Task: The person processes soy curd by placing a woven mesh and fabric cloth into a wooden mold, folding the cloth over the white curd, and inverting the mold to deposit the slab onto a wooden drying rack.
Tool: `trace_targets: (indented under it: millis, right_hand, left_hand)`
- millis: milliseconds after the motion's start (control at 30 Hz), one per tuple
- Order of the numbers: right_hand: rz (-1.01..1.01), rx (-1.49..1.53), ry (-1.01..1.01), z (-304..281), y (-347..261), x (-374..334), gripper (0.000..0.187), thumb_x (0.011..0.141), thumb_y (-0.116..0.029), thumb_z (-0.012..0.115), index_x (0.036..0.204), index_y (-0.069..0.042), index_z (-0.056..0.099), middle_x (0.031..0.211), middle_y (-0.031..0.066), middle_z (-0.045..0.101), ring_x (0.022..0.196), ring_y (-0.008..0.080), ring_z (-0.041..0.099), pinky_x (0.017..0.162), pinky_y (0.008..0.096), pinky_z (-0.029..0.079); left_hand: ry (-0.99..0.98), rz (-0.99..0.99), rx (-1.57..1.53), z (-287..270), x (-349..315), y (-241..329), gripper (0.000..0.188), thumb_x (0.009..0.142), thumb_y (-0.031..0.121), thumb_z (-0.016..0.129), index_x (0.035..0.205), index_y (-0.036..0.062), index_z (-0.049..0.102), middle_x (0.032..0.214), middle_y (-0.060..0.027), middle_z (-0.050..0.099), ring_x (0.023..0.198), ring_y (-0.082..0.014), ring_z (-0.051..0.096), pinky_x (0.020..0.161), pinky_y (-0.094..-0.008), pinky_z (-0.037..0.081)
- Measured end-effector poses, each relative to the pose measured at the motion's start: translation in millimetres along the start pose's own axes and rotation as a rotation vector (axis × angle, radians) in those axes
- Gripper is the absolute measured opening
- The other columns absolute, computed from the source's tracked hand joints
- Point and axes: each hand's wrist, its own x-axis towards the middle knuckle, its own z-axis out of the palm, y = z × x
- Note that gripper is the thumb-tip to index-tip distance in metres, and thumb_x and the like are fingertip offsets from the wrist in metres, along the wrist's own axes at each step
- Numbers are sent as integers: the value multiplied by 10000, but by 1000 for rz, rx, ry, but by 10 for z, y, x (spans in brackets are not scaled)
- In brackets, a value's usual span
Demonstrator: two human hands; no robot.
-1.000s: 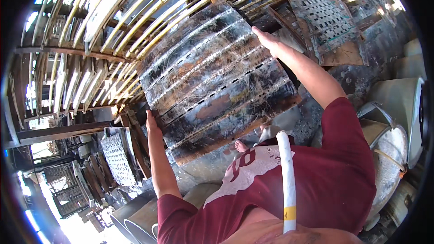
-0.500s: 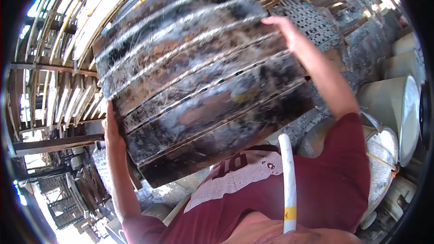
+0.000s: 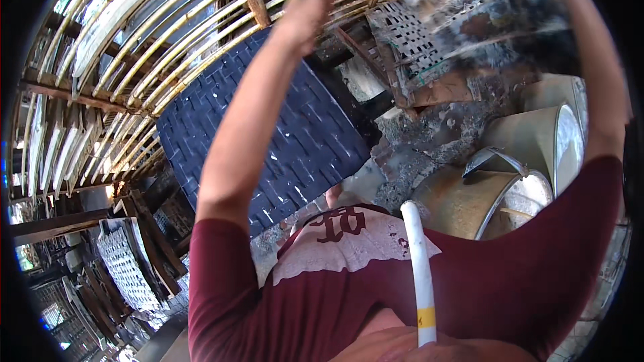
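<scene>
A dark, stained ribbed board [image 3: 496,27] is raised at the upper right, smeared by motion and partly cut off by the picture's edge. My right forearm [image 3: 594,60] reaches up alongside it, but the hand itself lies outside the picture. Away from the board, my left hand [image 3: 312,17] is lifted at the top middle. Its fingers stretch to the right with nothing visible in them, though they are somewhat blurred. Below my left forearm stands a dark blue table [image 3: 308,134] with a woven-pattern top, dotted with white specks and partly covered by that arm.
Large metal drums [image 3: 463,201] stand close on the right. A bamboo slat wall [image 3: 181,33] curves along the far left. Woven panels [image 3: 134,261] and timber lean at the left, with another woven panel [image 3: 412,37] behind the table. The concrete floor [image 3: 429,141] looks stained.
The ribbed board has swung from the middle to the upper right, uncovering the blue table. My left hand has left the board's edge; my right hand has gone out of the picture.
</scene>
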Motion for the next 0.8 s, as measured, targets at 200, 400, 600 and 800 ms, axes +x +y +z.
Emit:
trace_targets:
  millis: [200,400,600,800]
  right_hand:
    - [-177,-553,57,2738,1104,-237,559,776,-261,632,1285,-74,498,1009,187,635,905,310,655,784,419,541]
    - [-293,-548,-212,4525,818,-1344,942,701,-165,761,1492,-122,250,997,203,581,858,311,662,716,399,560]
    - [-193,-536,67,5575,1208,-1775,391,874,-129,522,1263,-91,508,887,50,615,884,212,620,787,378,455]
    - [-194,-59,255,4972,912,-2358,211,852,-171,584,1040,-76,602,942,137,609,930,354,588,821,484,455]
  left_hand:
    - [500,142,478,-1417,-1660,344,550,883,284,613,1342,-5,525,1332,-203,551,1266,-269,500,1082,-376,345]
    - [1044,-379,337,-3653,-4742,-1173,390,862,353,684,1116,61,629,853,4,594,773,-88,541,651,-243,437]
    - [1306,-800,-351,-3183,-5662,-2178,447,893,405,628,1154,48,562,1111,-117,573,945,-316,609,753,-412,524]
    - [1005,-687,-854,-2464,-5306,-2890,580,946,530,475,1289,64,527,1278,-130,570,1214,-315,494,1075,-523,315]
